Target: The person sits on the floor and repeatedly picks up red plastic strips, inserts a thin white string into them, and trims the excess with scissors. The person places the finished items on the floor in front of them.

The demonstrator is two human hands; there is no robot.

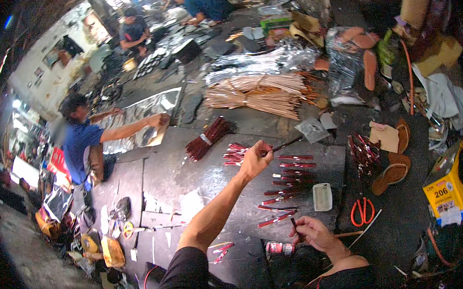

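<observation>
My left hand reaches out over the dark work table, its fingers closed on a thin dark strip that points to the right. Just beside that hand lies a pile of shiny dark red strips. More red strips are set out in a column to its right, running toward me. Nearer my body, my right hand pinches a short, thin dark piece whose kind I cannot make out. Next to it a small red and white can lies on its side.
A white tub and orange-handled scissors lie right of the strips. Beyond are a tied dark red bundle, tan strips and sandals. A co-worker in blue leans in from the left.
</observation>
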